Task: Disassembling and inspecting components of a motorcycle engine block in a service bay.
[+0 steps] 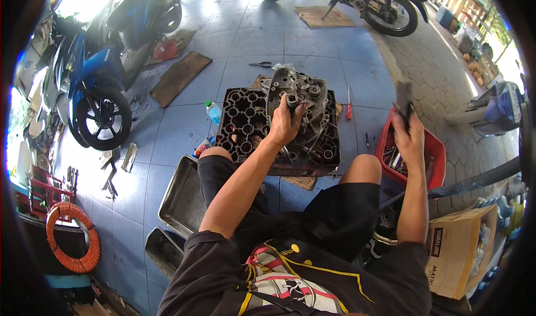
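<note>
A grey metal engine case half (279, 84) with gears and bearings lies on top of an upturned dark plastic crate (237, 120) between my knees. My left hand (286, 123) is closed around a short round metal piece (291, 99), like a socket or sleeve, held upright against the case. Its lower end is hidden by my fingers. Raised to the right, above a red plastic bin (438, 159), my right hand (412, 137) grips a dark, blurred, hammer-like tool (403, 95). Metal tools lie in that bin.
A red-handled screwdriver (349, 110) and pliers (261, 64) lie on the blue tiles near the crate. Metal trays (181, 198) sit by my left leg. Motorcycles (103, 115) stand left and ahead. A cardboard box (455, 254) is at my right, a bottle (213, 113) left of the crate.
</note>
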A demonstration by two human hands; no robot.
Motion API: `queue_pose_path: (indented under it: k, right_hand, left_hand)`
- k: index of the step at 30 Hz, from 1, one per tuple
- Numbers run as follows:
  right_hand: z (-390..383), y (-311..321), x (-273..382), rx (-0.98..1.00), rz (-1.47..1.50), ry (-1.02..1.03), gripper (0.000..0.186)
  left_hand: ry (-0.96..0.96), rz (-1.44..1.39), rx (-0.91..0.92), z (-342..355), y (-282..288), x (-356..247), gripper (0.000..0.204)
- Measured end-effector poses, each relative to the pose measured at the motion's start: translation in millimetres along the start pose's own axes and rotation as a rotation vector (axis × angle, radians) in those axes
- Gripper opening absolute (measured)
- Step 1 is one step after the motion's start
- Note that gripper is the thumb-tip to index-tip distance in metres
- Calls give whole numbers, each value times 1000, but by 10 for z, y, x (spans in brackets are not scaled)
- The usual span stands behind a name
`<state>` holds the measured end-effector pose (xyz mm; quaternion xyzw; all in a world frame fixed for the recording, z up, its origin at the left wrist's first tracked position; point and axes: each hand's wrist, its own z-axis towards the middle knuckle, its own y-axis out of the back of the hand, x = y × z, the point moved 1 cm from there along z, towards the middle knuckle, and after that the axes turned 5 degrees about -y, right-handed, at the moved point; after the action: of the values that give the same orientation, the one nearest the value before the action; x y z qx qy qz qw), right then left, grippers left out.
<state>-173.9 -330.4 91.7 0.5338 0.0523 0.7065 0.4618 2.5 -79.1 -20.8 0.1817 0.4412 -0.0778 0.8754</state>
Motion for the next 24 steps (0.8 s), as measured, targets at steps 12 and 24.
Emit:
queue_pose_path:
  k: [12,24]
  right_hand:
    - [384,-1211,1259,332,-131,218,49]
    - [846,-880,1843,191,61,344,43]
  left_hand:
    - [71,182,67,-39,21,-60,38]
    - [34,99,31,-40,28,49,38]
